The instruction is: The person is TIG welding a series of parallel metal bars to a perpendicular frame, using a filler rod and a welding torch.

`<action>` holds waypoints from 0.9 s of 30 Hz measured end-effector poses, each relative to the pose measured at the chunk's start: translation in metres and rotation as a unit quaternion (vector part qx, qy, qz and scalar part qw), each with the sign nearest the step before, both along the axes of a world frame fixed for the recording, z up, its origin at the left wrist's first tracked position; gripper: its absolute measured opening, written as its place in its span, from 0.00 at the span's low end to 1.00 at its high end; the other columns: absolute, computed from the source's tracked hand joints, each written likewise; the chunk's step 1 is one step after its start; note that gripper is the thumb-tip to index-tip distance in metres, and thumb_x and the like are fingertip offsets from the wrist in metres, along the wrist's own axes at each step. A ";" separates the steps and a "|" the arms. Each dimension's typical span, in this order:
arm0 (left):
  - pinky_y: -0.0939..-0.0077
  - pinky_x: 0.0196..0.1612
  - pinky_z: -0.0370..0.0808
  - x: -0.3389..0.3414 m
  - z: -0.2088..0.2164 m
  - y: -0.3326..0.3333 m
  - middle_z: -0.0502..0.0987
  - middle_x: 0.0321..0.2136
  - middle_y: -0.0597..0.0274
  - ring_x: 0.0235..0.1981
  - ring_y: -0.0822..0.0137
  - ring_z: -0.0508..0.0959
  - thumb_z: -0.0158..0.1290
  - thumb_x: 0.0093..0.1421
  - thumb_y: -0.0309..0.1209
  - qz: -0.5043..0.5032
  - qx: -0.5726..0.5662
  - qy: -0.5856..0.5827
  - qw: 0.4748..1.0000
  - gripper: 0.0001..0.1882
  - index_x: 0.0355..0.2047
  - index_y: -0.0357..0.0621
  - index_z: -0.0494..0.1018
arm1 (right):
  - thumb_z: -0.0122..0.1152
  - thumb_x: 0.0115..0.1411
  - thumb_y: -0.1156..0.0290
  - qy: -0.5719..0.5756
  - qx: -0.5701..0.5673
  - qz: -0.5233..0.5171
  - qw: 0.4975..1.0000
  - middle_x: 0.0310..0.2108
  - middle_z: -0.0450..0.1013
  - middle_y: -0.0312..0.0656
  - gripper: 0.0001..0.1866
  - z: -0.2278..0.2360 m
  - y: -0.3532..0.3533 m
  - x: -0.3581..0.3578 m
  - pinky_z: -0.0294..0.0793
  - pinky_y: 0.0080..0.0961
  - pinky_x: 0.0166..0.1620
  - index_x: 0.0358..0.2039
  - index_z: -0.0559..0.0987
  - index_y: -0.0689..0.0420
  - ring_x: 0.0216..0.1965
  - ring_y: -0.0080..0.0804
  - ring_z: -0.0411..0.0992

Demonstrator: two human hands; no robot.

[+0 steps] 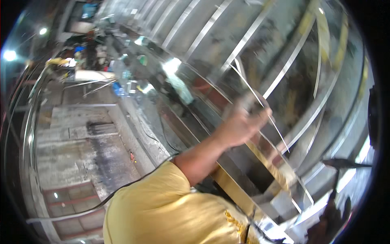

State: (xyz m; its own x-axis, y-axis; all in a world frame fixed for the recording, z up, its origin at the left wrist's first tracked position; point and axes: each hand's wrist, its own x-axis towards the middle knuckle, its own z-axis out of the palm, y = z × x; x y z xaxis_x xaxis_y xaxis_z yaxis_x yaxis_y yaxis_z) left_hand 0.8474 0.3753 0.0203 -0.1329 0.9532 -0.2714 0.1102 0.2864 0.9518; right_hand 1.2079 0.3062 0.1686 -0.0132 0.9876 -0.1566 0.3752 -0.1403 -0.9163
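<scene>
My left arm, in a yellow short sleeve (150,203), reaches up and to the right across the picture. The fingers of my left hand (245,122) are closed round a thin, pale, straight rod (280,137), which slants past the hand over a long metal beam (195,122). Motion blurs the hand a little. At the lower right, my right hand (329,219) shows as a dark shape. It grips the handle of a dark hammer (343,163) with a narrow, pointed head. A metal panel with parallel bright ribs (243,40) lies beyond my left hand.
An open rectangular metal section (260,175) lies below my left wrist. A dark cable (109,197) runs past my shoulder on the left. Stained concrete floor (73,158) spreads at left, with a small red object (133,157) on it. Assorted clutter (87,57) is piled at the far left.
</scene>
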 end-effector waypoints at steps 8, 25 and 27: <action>0.84 0.14 0.63 -0.010 0.039 0.008 0.82 0.26 0.52 0.15 0.78 0.72 0.55 0.66 0.25 0.097 -0.043 -0.061 0.993 0.06 0.38 0.41 0.68 | 0.56 0.64 0.78 0.032 -0.112 0.036 0.993 0.61 0.67 0.57 0.32 -0.032 -0.015 -0.046 0.70 0.31 0.60 0.66 0.58 0.71 0.60 0.40 0.70; 0.76 0.16 0.65 -0.033 0.034 0.013 0.81 0.28 0.59 0.14 0.77 0.68 0.54 0.68 0.32 -0.041 0.171 -0.118 0.977 0.07 0.37 0.42 0.69 | 0.49 0.68 0.78 -0.054 -0.026 -0.020 0.998 0.58 0.73 0.55 0.31 0.004 -0.116 -0.032 0.62 0.12 0.28 0.70 0.54 0.61 0.25 0.15 0.62; 0.73 0.17 0.67 -0.017 0.017 0.016 0.80 0.26 0.61 0.14 0.74 0.70 0.54 0.68 0.32 -0.028 0.255 -0.138 0.957 0.07 0.38 0.42 0.69 | 0.47 0.69 0.77 -0.105 -0.018 -0.022 0.994 0.61 0.70 0.59 0.30 0.030 -0.149 -0.031 0.61 0.12 0.27 0.70 0.54 0.61 0.23 0.15 0.60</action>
State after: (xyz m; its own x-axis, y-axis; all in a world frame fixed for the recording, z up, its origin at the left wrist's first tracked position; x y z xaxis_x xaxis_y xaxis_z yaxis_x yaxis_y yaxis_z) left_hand 0.8305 0.3910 0.0368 -0.0685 0.9746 0.2134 -0.1639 -0.2220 0.9612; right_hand 1.1771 0.1569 0.1990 0.0663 0.9802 -0.1866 0.5504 -0.1919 -0.8125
